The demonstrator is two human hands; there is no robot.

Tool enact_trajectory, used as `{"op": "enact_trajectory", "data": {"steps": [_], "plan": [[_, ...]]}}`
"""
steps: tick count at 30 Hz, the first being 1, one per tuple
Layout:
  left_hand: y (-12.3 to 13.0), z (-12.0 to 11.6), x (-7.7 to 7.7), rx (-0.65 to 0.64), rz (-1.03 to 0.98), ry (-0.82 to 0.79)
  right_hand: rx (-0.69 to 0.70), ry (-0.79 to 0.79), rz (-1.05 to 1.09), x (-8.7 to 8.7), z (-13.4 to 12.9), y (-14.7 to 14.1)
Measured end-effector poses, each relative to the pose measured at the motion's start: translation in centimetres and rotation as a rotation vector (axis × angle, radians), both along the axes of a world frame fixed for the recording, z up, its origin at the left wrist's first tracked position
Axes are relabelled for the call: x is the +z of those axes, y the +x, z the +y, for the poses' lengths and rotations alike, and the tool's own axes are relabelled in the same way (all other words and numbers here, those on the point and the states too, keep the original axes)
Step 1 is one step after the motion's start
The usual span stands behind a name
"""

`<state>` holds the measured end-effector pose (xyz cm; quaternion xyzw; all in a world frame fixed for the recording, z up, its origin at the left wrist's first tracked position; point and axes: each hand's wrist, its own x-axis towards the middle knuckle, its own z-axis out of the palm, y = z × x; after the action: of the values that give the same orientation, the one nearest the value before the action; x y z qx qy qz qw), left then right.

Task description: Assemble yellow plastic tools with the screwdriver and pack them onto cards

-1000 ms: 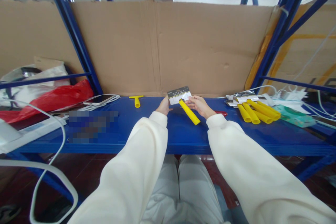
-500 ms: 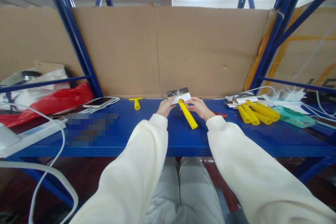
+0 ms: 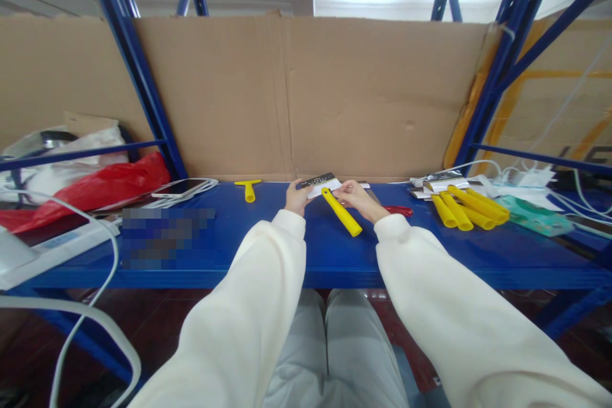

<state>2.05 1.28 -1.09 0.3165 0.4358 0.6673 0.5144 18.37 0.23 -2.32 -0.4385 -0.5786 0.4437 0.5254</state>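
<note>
My left hand (image 3: 295, 198) is closed on the left edge of a black-and-white printed card (image 3: 316, 185). A yellow tubular handle (image 3: 343, 213) joins the card at its lower edge and slants down to the right, its wide end toward me. My right hand (image 3: 357, 199) has its fingers pinched together at the card's right edge, beside the top of the handle. Whatever lies under the card is hidden. Just beyond my right hand, a red-handled tool (image 3: 399, 210) rests on the blue table (image 3: 268, 248).
Several yellow handles with cards (image 3: 471, 207) lie piled on the right beside a green packet (image 3: 535, 215). A small yellow T-shaped piece (image 3: 248, 191) sits left of my hands. Further left are a phone (image 3: 179, 188), white cables and a red bag (image 3: 119, 182). Cardboard (image 3: 358, 95) stands behind.
The card has tipped flatter and dropped slightly. My right fingers have closed in at its right edge, and more of the red-handled tool shows.
</note>
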Motion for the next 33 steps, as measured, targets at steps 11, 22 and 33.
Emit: {"op": "enact_trajectory", "data": {"steps": [11, 22, 33], "plan": [[0.0, -0.3, -0.1, -0.065, 0.134, -0.047, 0.071, 0.341, -0.514, -1.1, 1.2, 0.0], [-0.1, 0.2, -0.3, -0.150, 0.149, -0.014, 0.065, 0.376, -0.923, 1.2, -0.3, -0.2], [-0.1, -0.1, 0.1, -0.242, 0.227, -0.058, -0.458, 0.268, -1.252, 8.5, 0.1, 13.1]]}}
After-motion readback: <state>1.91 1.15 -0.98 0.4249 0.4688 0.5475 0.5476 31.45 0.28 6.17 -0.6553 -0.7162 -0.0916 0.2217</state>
